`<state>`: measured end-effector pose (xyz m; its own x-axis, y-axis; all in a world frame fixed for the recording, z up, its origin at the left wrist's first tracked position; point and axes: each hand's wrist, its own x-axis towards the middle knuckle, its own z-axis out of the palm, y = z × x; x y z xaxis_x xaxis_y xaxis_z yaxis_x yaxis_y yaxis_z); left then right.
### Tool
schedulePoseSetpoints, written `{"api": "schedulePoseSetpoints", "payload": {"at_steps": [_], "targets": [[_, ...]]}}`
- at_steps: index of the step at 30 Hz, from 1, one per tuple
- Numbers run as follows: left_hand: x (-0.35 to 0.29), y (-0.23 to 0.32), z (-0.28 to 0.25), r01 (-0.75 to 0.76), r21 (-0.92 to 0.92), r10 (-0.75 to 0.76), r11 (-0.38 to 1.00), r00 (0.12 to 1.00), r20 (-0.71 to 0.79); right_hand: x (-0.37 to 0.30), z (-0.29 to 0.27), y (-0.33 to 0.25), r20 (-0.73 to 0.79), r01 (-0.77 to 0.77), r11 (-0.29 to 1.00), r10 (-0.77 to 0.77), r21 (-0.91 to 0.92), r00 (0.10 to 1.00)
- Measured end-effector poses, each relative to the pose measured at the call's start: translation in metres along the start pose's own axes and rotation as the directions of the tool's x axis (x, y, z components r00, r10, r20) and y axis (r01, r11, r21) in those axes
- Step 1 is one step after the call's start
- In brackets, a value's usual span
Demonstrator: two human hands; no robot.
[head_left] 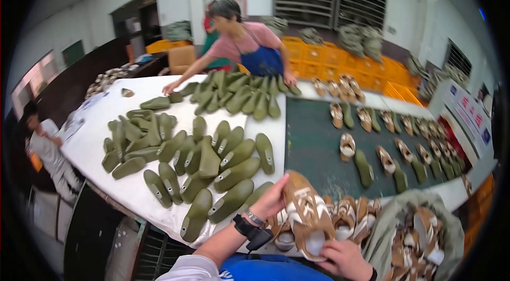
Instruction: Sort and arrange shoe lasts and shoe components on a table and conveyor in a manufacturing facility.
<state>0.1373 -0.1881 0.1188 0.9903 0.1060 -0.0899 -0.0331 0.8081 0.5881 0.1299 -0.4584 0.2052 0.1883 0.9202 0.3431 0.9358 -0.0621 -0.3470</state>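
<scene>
A brown and white lace-up shoe (pixel 307 207) is held up in front of me, toe away from me and its opening towards me. My left hand (pixel 271 201) is closed around the toe end from the left side. At the heel, my right hand (pixel 342 257) grips the edge of the opening with its fingers and thumb. More brown and white shoes (pixel 348 214) stand in a row just behind the held one. To the left, many green shoe lasts (pixel 231 198) lie heaped on the white table top (pixel 101 180).
A green conveyor belt (pixel 319 169) carries shoes and lasts in rows to the right. An open sack of shoes (pixel 451 217) stands at my right. Across the table a co-worker (pixel 255 39) in a blue apron reaches over more lasts. Orange crates (pixel 313 58) line the back wall.
</scene>
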Motion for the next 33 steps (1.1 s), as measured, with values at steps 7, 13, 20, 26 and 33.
{"api": "schedulePoseSetpoints", "payload": {"at_steps": [7, 13, 20, 26, 33], "targets": [[-0.012, -0.033, 0.040, -0.122, 0.478, 0.214, 0.870, 0.966, -0.142, -0.055, -0.035, 0.051, -0.004, -0.044, 0.999, 0.044, 0.013, 0.999], [-0.011, -0.014, 0.028, -0.050, 0.815, 0.276, 0.577, 0.951, -0.137, -0.048, -0.033, 0.062, -0.027, -0.046, 0.994, 0.049, 0.104, 0.998], [-0.039, 0.030, -0.076, 0.030, 0.985, 0.447, 0.171, 0.888, -0.105, -0.060, -0.030, 0.078, -0.111, -0.261, 0.960, 0.272, 0.100, 0.956], [-0.061, 0.030, -0.162, 0.333, 0.815, 0.354, -0.474, 0.920, -0.169, -0.064, -0.020, 0.060, -0.230, -0.528, 0.781, 0.611, 0.334, 0.758], [-0.065, -0.005, -0.152, 0.499, 0.796, 0.411, -0.344, 0.842, -0.350, -0.066, -0.009, 0.057, -0.221, -0.560, 0.768, 0.631, 0.311, 0.743]]}}
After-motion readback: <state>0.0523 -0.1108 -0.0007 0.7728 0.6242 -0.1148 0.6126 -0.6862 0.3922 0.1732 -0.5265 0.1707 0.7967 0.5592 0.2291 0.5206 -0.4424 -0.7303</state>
